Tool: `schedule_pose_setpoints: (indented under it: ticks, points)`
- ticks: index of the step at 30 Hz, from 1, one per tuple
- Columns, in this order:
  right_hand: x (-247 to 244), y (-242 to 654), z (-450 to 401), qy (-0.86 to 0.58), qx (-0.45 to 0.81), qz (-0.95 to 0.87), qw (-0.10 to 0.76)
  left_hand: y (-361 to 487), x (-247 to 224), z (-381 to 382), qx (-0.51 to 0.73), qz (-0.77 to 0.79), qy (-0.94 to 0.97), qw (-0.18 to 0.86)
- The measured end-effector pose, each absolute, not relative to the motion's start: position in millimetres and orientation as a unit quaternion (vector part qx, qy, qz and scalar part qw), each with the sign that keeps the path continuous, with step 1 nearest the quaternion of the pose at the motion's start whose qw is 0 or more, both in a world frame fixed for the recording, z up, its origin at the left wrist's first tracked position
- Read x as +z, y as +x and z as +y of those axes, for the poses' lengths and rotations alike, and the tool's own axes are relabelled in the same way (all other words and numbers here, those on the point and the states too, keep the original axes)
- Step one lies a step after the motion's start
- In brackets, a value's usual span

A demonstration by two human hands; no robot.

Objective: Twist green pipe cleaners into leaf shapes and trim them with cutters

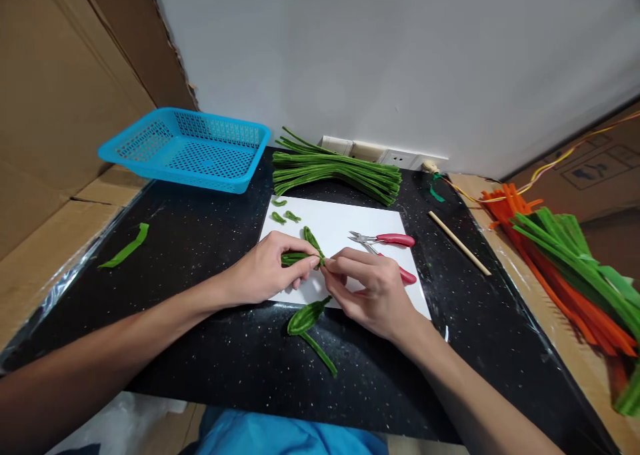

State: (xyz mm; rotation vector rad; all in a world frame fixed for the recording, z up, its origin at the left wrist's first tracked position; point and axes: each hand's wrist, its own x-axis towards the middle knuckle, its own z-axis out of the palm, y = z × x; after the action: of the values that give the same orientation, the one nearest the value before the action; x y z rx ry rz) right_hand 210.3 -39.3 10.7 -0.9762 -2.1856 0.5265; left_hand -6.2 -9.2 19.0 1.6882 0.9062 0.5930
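My left hand point(273, 265) pinches a green pipe-cleaner piece point(312, 239), whose looped parts show above and behind the fingers. From the other side, my right hand point(367, 281) closes its fingertips on the same piece where its strands meet. Both hands are over a white sheet point(340, 218). Just below them lies a leaf shape of green pipe cleaner point(306, 317) with a loose stem, partly off the sheet. Red-handled cutting pliers point(395, 239) rest beyond my right hand, one handle partly behind it. Several small bent green bits point(286, 216) lie at the sheet's upper left.
A blue plastic basket point(200, 155) stands at the back left, near a green strip point(125, 247). A bundle of green pipe cleaners point(335, 171) lies along the wall by the sockets point(400, 159). Right are a wooden stick point(459, 243) and orange and green bundles point(575, 275).
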Motion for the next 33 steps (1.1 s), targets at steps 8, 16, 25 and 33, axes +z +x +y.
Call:
schedule_pose_setpoints:
  ticks: [8, 16, 25, 33]
  points:
    - [10.2, 213.4, -36.5, -0.378, 0.162, -0.835, 0.365, -5.3, 16.2, -8.6, 0.313, 0.397, 0.678, 0.534]
    - [21.7, 205.9, -29.0, -0.394, 0.642, -0.548, 0.364, -12.8, 5.8, -9.7, 0.403, 0.262, 0.859, 0.177]
    - [13.6, 203.5, -29.1, -0.379, 0.748, -0.402, 0.369, -15.5, 6.1, -9.7, 0.37, 0.208, 0.905, 0.02]
    - [17.7, 210.9, -29.3, -0.426, 0.536, -0.635, 0.359, -8.2, 8.6, -13.9, 0.366, 0.256, 0.866, 0.225]
